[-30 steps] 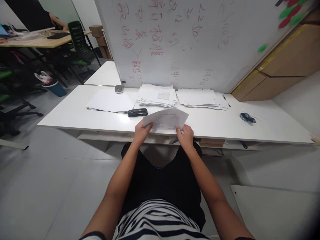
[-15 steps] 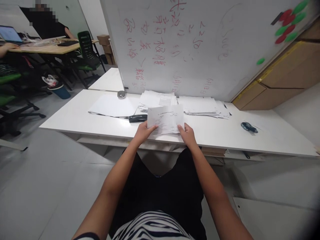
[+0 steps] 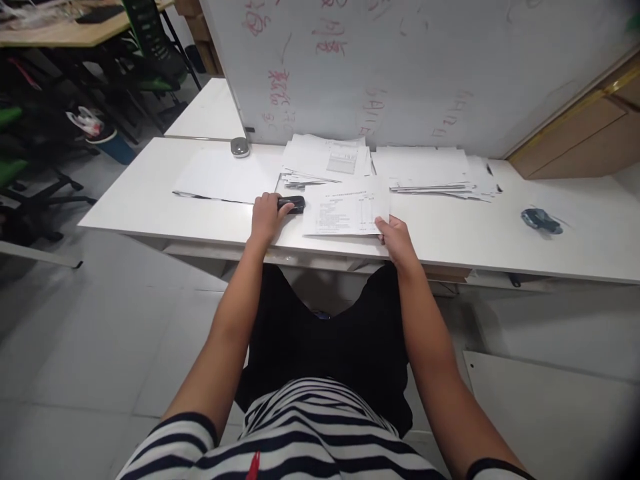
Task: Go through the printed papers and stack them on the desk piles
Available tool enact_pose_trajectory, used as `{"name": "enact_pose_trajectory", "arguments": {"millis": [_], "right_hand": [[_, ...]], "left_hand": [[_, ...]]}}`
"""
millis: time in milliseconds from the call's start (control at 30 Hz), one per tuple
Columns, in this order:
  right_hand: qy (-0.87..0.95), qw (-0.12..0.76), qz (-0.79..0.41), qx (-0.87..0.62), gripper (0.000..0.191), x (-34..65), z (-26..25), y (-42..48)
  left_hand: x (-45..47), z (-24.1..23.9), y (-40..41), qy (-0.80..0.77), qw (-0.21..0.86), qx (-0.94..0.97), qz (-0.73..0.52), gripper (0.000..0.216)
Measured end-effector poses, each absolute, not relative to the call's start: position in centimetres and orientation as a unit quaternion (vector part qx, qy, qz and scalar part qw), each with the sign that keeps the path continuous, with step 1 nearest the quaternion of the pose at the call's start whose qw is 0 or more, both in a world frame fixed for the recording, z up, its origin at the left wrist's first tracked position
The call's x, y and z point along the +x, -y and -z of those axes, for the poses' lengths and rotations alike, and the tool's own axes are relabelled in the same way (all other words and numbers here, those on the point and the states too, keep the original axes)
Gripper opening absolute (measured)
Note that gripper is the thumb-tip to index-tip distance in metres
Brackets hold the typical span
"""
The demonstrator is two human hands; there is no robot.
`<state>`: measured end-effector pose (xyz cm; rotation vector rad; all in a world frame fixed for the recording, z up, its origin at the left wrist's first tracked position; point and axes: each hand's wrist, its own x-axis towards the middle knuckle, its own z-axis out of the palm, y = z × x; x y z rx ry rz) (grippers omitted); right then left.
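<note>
A printed sheet of paper [image 3: 345,207] lies flat on the white table [image 3: 150,207] in front of me. My right hand [image 3: 395,237] pinches its lower right corner. My left hand [image 3: 266,217] rests to the left of the sheet, its fingers closed over a black stapler [image 3: 294,203] whose right end sticks out. Behind the sheet sit two stacks of printed papers [image 3: 327,160], one in the middle and one further right [image 3: 433,173].
A large blank sheet [image 3: 225,177] lies at the left of the table, with a small grey round object [image 3: 240,147] behind it. A dark blue object [image 3: 540,219] sits at the right. A whiteboard [image 3: 400,60] with red writing stands along the table's back. Chairs and desks stand far left.
The sheet, held up in both hands before, now lies flat on the table. My left hand let go of it and moved left onto the stapler.
</note>
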<state>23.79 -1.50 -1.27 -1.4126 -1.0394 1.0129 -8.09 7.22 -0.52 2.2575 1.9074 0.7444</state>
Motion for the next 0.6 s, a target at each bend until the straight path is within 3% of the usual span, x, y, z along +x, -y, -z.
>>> {"name": "enact_pose_trajectory", "arguments": {"millis": [400, 600], "right_hand": [[0.473, 0.47, -0.43, -0.608, 0.026, 22.2, 0.6, 2.9], [0.505, 0.449, -0.381, -0.631, 0.028, 21.4, 1.0, 3.5]], "left_hand": [[-7.1, -0.1, -5.6, -0.6, 0.014, 0.774, -0.202, 0.044], [-6.2, -2.8, -5.7, -0.603, 0.008, 0.747, -0.28, 0.04]]}}
